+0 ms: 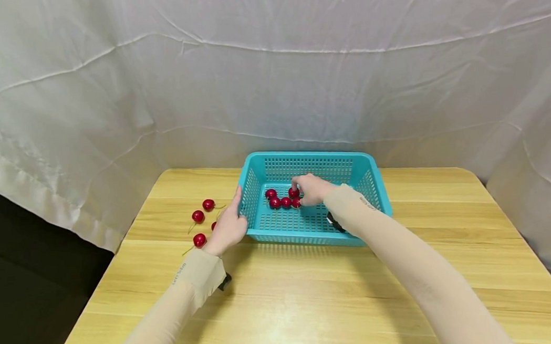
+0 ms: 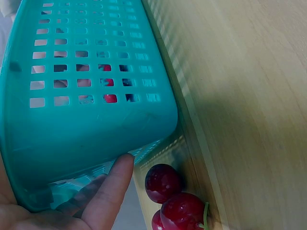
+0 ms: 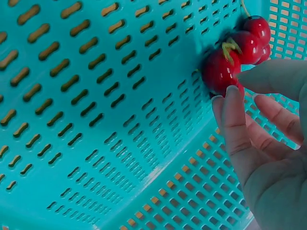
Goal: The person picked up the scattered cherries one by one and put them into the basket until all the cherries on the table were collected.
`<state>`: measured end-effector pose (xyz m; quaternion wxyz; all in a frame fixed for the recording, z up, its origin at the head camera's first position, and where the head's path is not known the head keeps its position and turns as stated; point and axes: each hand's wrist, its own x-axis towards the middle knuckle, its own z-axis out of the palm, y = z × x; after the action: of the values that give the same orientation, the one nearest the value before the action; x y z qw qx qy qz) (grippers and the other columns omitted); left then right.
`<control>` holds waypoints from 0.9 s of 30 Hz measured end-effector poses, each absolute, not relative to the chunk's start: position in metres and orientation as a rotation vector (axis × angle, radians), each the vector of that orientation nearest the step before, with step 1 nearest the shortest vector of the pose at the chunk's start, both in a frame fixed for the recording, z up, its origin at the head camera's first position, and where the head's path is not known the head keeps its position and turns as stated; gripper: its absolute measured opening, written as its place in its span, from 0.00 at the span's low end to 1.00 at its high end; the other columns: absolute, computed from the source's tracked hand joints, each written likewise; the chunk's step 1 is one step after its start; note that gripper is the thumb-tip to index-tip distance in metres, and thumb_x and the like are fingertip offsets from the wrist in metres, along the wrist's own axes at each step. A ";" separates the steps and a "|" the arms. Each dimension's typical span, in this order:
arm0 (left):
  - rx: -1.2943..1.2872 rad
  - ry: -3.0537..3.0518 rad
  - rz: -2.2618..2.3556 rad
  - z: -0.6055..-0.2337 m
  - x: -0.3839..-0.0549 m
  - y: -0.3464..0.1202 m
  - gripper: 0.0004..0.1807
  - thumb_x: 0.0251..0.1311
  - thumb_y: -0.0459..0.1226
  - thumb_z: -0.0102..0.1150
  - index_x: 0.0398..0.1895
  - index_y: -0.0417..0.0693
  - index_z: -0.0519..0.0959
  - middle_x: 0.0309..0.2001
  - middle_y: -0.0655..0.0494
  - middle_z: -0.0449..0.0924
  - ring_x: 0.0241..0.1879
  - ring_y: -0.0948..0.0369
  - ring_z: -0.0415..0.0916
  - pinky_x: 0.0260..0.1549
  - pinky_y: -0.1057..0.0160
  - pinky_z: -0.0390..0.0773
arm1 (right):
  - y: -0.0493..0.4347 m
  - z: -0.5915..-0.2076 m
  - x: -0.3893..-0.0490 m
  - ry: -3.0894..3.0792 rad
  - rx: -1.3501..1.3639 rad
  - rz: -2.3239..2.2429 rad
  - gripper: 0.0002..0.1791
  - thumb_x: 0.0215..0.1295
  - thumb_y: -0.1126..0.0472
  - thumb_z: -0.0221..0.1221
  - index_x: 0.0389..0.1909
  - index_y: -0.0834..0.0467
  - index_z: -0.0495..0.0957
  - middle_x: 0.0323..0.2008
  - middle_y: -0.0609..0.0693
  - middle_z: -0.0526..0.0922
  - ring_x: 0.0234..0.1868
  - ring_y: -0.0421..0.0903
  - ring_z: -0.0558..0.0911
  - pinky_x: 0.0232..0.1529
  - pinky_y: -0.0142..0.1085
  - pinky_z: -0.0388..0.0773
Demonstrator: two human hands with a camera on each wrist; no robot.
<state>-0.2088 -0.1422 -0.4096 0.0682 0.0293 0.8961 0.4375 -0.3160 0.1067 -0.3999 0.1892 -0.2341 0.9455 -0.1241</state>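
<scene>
My right hand [image 1: 311,189] reaches into a blue plastic basket [image 1: 308,237], its thumb and fingertips around a red cherry [image 1: 293,192]. In the right wrist view, the fingertips meet a glossy cherry [image 3: 219,72] with a short green stem, and more cherries [image 3: 258,28] lie against it. Several cherries [image 1: 275,202] are grouped on the basket floor. At the basket's left end, my left hand [image 1: 230,228] grips the rim. The left wrist view shows a finger [image 2: 112,189] stretched along the outside of the wall [image 2: 86,129], with the rim between thumb and fingers.
Left of the basket, several loose cherries [image 1: 198,216] with thin stems lie on the wooden table [image 1: 274,303]; one is partly covered by my left hand. A pale curtain [image 1: 271,98] hangs behind the table and along both sides.
</scene>
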 end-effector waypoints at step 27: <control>0.091 2.716 1.287 -0.412 -0.212 -0.141 0.44 0.68 0.31 0.40 0.83 0.60 0.35 0.82 0.45 0.45 0.78 0.43 0.52 0.74 0.40 0.58 | 0.133 -0.387 -0.315 2.679 -0.657 -0.364 0.22 0.66 0.64 0.60 0.61 0.60 0.74 0.48 0.59 0.79 0.43 0.51 0.75 0.43 0.43 0.75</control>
<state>-0.2125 -0.1408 -0.4118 0.0673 0.0302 0.9013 0.4269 -0.3152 0.1334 -0.3865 0.1786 -0.2324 0.9474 -0.1288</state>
